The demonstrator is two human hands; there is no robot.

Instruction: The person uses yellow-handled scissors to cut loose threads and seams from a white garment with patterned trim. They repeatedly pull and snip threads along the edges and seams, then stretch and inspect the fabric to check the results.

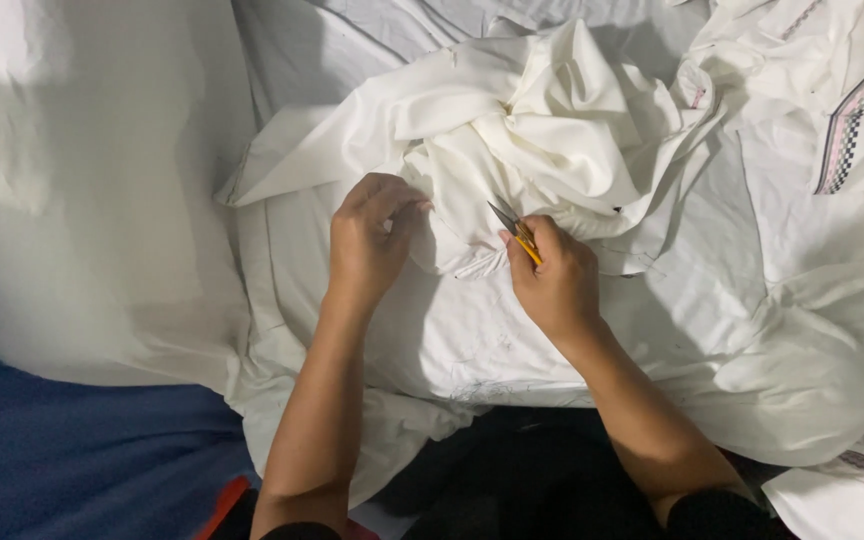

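A crumpled white garment (532, 120) lies piled in front of me on a spread of white cloth. My left hand (370, 240) pinches a fold of this white fabric at the pile's lower left edge. My right hand (552, 280) grips small yellow-handled thread snips (514, 230), the metal blades pointing up and left toward the fabric between both hands. A short seam or strip of the cloth (480, 265) lies just below the blade tips.
More white cloth pieces with a pink and black checked trim (852, 125) lie at the right. A pale sheet (82, 190) covers the left side. Blue fabric (72, 460) shows at the lower left, and dark clothing (522, 470) covers my lap.
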